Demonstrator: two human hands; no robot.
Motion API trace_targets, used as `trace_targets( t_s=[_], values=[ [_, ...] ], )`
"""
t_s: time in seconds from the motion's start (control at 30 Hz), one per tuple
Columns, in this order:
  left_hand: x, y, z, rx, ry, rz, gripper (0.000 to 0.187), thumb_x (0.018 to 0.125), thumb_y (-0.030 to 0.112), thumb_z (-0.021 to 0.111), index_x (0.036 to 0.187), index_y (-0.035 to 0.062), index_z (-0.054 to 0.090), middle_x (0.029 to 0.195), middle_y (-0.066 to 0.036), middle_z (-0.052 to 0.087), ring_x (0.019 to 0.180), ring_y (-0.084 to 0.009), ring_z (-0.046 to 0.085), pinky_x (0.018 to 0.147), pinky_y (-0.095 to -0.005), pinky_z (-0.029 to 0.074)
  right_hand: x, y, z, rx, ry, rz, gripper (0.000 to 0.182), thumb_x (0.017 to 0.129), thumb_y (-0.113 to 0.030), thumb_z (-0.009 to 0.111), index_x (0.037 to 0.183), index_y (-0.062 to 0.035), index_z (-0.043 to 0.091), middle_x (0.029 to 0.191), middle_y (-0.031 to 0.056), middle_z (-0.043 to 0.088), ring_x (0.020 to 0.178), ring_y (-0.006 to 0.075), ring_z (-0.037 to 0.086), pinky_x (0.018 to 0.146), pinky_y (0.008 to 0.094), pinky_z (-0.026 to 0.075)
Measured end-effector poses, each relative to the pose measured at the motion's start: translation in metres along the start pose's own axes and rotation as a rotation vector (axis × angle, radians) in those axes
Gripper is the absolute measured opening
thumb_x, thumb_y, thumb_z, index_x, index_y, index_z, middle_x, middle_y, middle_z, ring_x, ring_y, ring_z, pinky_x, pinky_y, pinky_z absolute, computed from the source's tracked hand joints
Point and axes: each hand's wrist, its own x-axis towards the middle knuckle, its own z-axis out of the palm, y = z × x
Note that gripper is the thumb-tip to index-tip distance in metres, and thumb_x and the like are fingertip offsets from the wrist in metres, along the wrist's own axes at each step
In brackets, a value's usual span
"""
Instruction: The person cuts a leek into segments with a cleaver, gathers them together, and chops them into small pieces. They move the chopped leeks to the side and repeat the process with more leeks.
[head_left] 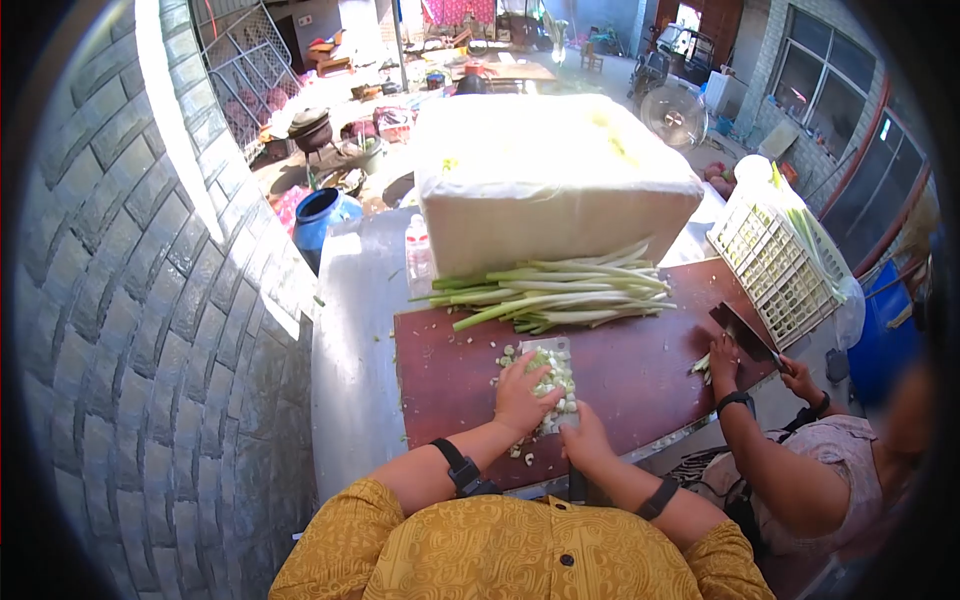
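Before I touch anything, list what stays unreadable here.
- Head view: chopped scallions beneath the left hand, hidden by it.
- Head view: where the near cleaver meets its handle, covered by the right hand.
- Head view: top of the big white box, lost in glare.
- Head view: bottom of the blue barrel, hidden by its wall.

short-sleeved yellow shirt [480,550] with swirling pattern and dark buttons, black band [463,470] on each wrist.

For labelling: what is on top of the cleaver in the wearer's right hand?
Chopped green onion covers much of the cleaver. The left hand is over some; what lies beneath it cannot be seen.
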Motion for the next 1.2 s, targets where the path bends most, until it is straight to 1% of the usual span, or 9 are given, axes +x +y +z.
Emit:
trace_targets(
  t_s=[0.3,0.47,0.53,0.6,0.67,0.73,0.87,0.97,1.2],
  values=[
    [0.119,0.051,-0.030,-0.036,0.036,0.141,0.045,0.069,0.037,0.075,0.102,0.0076,0.069,0.126,-0.019,0.054,0.112,-0.0369,0.053,0.097,-0.0428,0.041,0.029,-0.114,-0.053,0.116,-0.052,-0.097,0.041,0.081,-0.001,0.049,0.121,0.0020,0.043,0.072,0.0092,0.056,0.047,0.0150,0.053,0.045,0.0300,0.046],
    [0.261,0.098,-0.074,-0.062,0.003,0.191,0.049,0.067,0.041,0.076,0.101,0.0065,0.070,0.123,-0.021,0.057,0.111,-0.0352,0.056,0.099,-0.0400,0.041,0.096,-0.211,-0.076,0.193,0.018,-0.388,0.030,0.080,-0.002,0.048,0.109,0.0039,0.047,0.067,0.0090,0.055,0.044,0.0153,0.051,0.042,0.0311,0.044],
    [0.342,0.098,-0.082,0.034,0.073,0.271,0.065,0.070,0.056,0.071,0.114,0.0085,0.066,0.130,-0.023,0.051,0.120,-0.0353,0.049,0.101,-0.0422,0.039,0.151,-0.268,-0.087,0.112,0.119,-0.414,0.022,0.078,-0.004,0.051,0.099,0.0040,0.050,0.065,0.0105,0.054,0.043,0.0174,0.051,0.041,0.0324,0.044],
    [0.386,0.105,-0.100,0.313,0.208,0.108,0.091,0.072,0.074,0.057,0.134,0.0083,0.050,0.140,-0.026,0.038,0.131,-0.0362,0.037,0.106,-0.0442,0.033,0.256,-0.291,-0.116,-0.379,0.317,-0.546,0.028,0.079,-0.008,0.057,0.102,0.0065,0.053,0.081,0.0214,0.065,0.069,0.0335,0.066,0.061,0.0407,0.052],
    [0.417,0.093,-0.114,0.203,0.030,-0.096,0.100,0.071,0.075,0.055,0.145,0.0124,0.029,0.154,-0.017,0.012,0.139,-0.0436,0.013,0.106,-0.0611,0.025,0.255,-0.308,-0.130,-0.621,0.561,-0.266,0.033,0.081,-0.017,0.061,0.107,0.0027,0.054,0.102,0.0229,0.065,0.098,0.0357,0.064,0.084,0.0402,0.051],
    [0.410,0.072,-0.123,0.201,0.072,0.016,0.098,0.075,0.072,0.054,0.145,0.0074,0.029,0.149,-0.023,0.024,0.137,-0.0425,0.022,0.108,-0.0512,0.028,0.255,-0.287,-0.148,-0.666,0.596,-0.257,0.034,0.082,-0.016,0.061,0.108,0.0040,0.052,0.100,0.0240,0.065,0.095,0.0345,0.065,0.082,0.0391,0.052],
    [0.369,0.042,-0.130,0.153,0.073,0.041,0.080,0.080,0.060,0.058,0.134,0.0019,0.045,0.137,-0.025,0.042,0.126,-0.0348,0.042,0.104,-0.0402,0.036,0.228,-0.240,-0.162,-0.266,0.449,-0.281,0.025,0.083,-0.007,0.055,0.103,0.0062,0.051,0.075,0.0155,0.061,0.056,0.0237,0.063,0.052,0.0334,0.051],
    [0.332,0.024,-0.126,0.034,0.021,0.086,0.068,0.082,0.053,0.061,0.125,0.0004,0.054,0.128,-0.023,0.052,0.119,-0.0320,0.050,0.102,-0.0383,0.038,0.201,-0.200,-0.161,-0.010,0.190,-0.364,0.024,0.083,-0.005,0.052,0.105,0.0055,0.050,0.068,0.0084,0.055,0.046,0.0157,0.054,0.042,0.0281,0.044],
    [0.147,-0.023,-0.088,-0.395,-0.289,-0.125,0.038,0.086,0.031,0.064,0.109,0.0005,0.064,0.095,-0.013,0.069,0.088,-0.0181,0.065,0.078,-0.0298,0.050,0.055,-0.076,-0.114,0.230,-0.062,-0.097,0.032,0.083,0.000,0.049,0.115,0.0028,0.049,0.066,0.0048,0.052,0.043,0.0117,0.049,0.040,0.0245,0.041]
  ],
)
